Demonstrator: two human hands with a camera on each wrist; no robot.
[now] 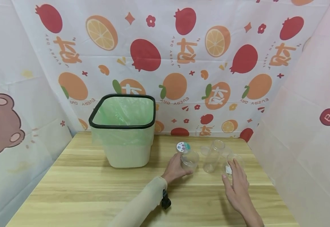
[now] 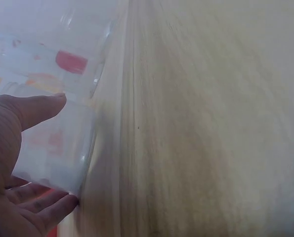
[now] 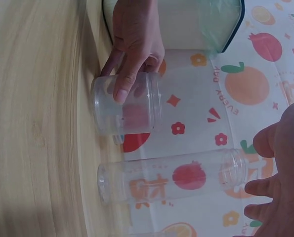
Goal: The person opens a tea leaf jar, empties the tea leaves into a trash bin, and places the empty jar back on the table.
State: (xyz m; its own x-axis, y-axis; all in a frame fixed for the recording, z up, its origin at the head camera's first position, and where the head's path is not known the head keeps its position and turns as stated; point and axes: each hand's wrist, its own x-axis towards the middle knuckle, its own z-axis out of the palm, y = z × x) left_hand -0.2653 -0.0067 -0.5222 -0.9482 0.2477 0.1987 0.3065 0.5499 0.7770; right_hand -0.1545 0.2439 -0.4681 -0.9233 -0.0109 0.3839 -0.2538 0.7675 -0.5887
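My left hand (image 1: 176, 168) holds a short, wide clear plastic jar (image 1: 190, 160) from its left side, thumb in front and fingers behind. In the right wrist view the same jar (image 3: 132, 111) stands upright at the tabletop with the left hand (image 3: 137, 44) around it. A tall, narrow clear bottle (image 1: 214, 156) stands just right of it. My right hand (image 1: 237, 189) is held over the right part of the table with relaxed, spread fingers. Its fingertips overlap another clear jar (image 1: 238, 160) bearing a small white label (image 1: 228, 170).
A cream bin (image 1: 128, 154) with a black rim and green liner stands at the back left. Behind the left hand's jar lies a round printed lid (image 1: 183, 147). A clear round lid (image 1: 204, 150) lies near the tall bottle. Fruit-printed cloth (image 1: 173, 85) hangs behind the wooden table (image 1: 91, 189).
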